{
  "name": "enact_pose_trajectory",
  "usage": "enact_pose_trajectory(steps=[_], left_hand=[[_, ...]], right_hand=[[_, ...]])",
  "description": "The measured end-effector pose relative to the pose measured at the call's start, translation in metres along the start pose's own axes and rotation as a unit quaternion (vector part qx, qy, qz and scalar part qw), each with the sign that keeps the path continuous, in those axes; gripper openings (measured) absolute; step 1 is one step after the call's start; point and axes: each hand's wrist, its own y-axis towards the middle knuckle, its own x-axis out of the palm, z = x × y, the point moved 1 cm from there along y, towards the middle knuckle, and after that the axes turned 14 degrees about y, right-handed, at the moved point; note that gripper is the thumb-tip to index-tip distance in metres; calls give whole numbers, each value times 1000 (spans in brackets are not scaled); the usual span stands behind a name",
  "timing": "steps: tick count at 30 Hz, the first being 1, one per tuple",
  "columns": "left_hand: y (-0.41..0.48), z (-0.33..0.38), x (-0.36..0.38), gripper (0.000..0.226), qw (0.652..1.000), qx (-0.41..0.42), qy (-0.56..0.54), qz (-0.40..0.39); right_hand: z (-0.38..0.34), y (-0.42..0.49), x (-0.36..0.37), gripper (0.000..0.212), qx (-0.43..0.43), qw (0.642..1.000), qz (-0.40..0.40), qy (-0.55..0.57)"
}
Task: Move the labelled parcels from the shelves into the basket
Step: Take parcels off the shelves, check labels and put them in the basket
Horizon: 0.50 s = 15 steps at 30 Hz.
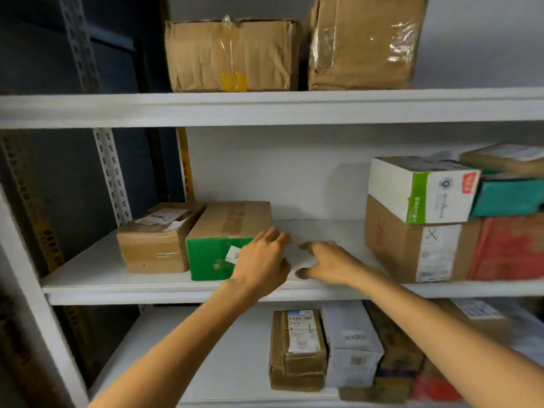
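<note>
**Shelf stock, head view: both hands at the green-fronted box**

Head view. Landmark: green-fronted box (pixel 217 254), brown top with tape, small white label on its front, standing on the middle shelf (pixel 323 231).

- Left hand (pixel 260 260): against the box's right front corner, fingers at its top edge. Whether it grips or only touches cannot be told.
- Right hand (pixel 326 266): just right of the box, fingers spread and holding nothing, over bare shelf; blurred.
- Brown labelled parcel (pixel 156 240): touching the box's left side, same shelf.
- Brown carton (pixel 412 248) with a long white label: well right of the box, same shelf. White-and-green carton (pixel 418 189) stacked on it.
- Red parcel (pixel 509 248) and teal parcel (pixel 509 197): further right of the box, beside those cartons, teal above red.
- Two large crumpled brown boxes (pixel 232 55) (pixel 362 42): on the shelf above the box, side by side.
- Taped brown parcel (pixel 297 348) with barcode label and grey parcel (pixel 350 346): on the shelf below the box, to its right, touching each other.
</note>
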Motion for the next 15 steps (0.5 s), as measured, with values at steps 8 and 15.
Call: enact_pose_trajectory(steps=[8,15], left_hand=[[38,86,19,32,989,31,-10,-143],[45,167,27,28,967,7,3,-254]], right_hand=[[77,-67,-87,75,81,988,-71,-108],[147,-117,-141,62,71,984,-77,-144]])
